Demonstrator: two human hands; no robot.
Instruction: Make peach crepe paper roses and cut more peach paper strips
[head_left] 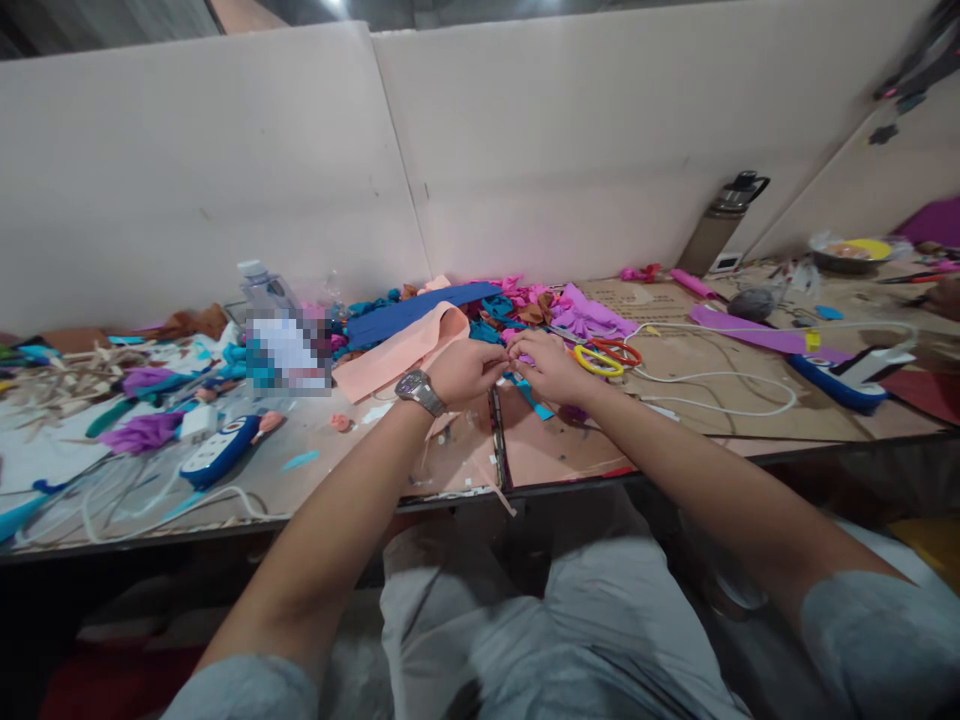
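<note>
Both hands meet over the middle of the worktable [697, 425]. My left hand [466, 368], with a metal watch on its wrist, has its fingers curled and pinched toward my right hand [547, 364]. The right hand's fingers are also closed in a pinch. Between the fingertips is a small pink scrap [514, 347], too small to make out well. Just beyond the hands lies a heap of coloured fabric pieces [525, 305] in pink, purple, teal and brown. A peach strip [397, 358] and a blue strip [416, 310] lie to the left of the heap.
Scissors with red and yellow handles [609, 356] lie right of my hands. A white cable [720, 400] loops to a blue-and-white glue gun [847, 378]; another glue gun [221, 450] lies left. A plastic bottle [266, 290], a steel flask [724, 220] and a bowl [851, 252] stand against white partition boards.
</note>
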